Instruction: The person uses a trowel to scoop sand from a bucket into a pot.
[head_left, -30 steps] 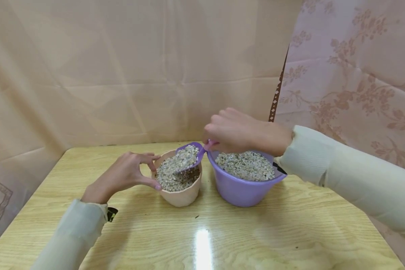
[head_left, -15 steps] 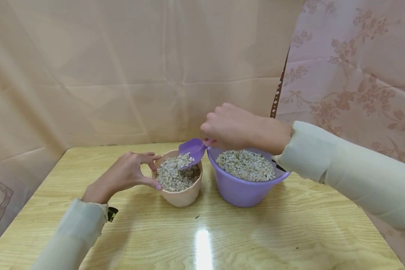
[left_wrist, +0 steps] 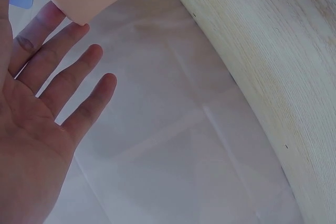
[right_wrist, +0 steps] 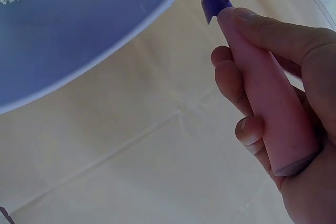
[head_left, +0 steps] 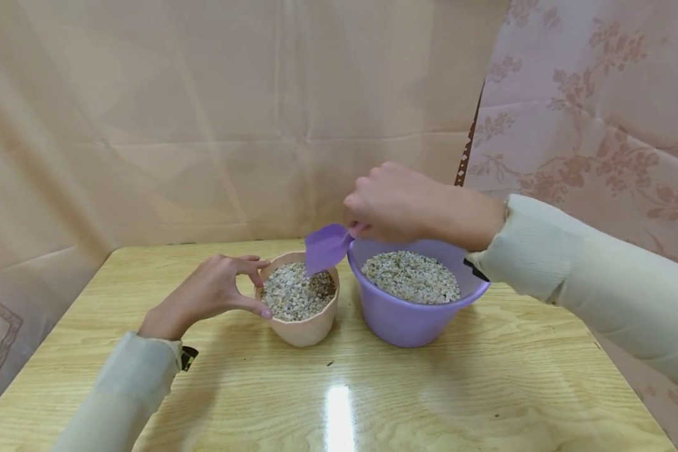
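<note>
In the head view my right hand (head_left: 403,204) holds a scoop by its pink handle (right_wrist: 273,103), fingers wrapped round it in the right wrist view. Its purple blade (head_left: 324,248) tilts steeply over the right back rim of a peach-coloured flowerpot (head_left: 304,333), with no gravel visible on it. Pale gravel (head_left: 294,292) fills much of the pot and slopes lower at the right. My left hand (head_left: 211,289) holds the pot's left side between thumb and index finger. The other fingers (left_wrist: 92,103) stretch out loosely in the left wrist view.
A purple basin (head_left: 407,323) of similar gravel (head_left: 412,276) stands just right of the pot, under my right forearm. Both stand on a wood-grain table (head_left: 248,402) with small dark specks. A beige cloth (head_left: 203,125) hangs behind it.
The scoop has tipped and its gravel has slid into the pot. My right hand has risen slightly, bringing the blade up and a little right. The left hand stays still.
</note>
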Demonstrator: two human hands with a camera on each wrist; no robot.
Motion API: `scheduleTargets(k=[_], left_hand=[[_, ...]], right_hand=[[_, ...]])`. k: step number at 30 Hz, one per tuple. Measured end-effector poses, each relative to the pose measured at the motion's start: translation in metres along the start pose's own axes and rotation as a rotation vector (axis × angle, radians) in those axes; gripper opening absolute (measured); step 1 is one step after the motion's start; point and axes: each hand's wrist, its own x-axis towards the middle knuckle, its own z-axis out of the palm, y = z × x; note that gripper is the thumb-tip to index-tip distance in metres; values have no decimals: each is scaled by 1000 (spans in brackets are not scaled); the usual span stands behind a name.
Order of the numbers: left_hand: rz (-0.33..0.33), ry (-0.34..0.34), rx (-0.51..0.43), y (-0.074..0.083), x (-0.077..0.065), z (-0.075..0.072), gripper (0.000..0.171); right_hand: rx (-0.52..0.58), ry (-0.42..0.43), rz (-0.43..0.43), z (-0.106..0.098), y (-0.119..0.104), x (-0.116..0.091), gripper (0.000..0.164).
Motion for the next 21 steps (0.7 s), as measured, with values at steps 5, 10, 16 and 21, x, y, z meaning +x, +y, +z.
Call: scheduleTargets(k=[5, 10, 16, 21], left_hand=[[8, 7, 4, 0, 0, 0, 44], [17, 11, 14, 0, 1, -1, 44], [15, -4, 14, -1, 1, -2, 45], [11, -16, 19, -1, 1, -3, 45]], right_hand=[[3, 21, 6, -2, 2, -3, 27], [41, 33, 26, -2, 5, -8, 10], [57, 82, 48, -1, 13, -19, 10], [81, 96, 90, -1, 19, -31, 11]])
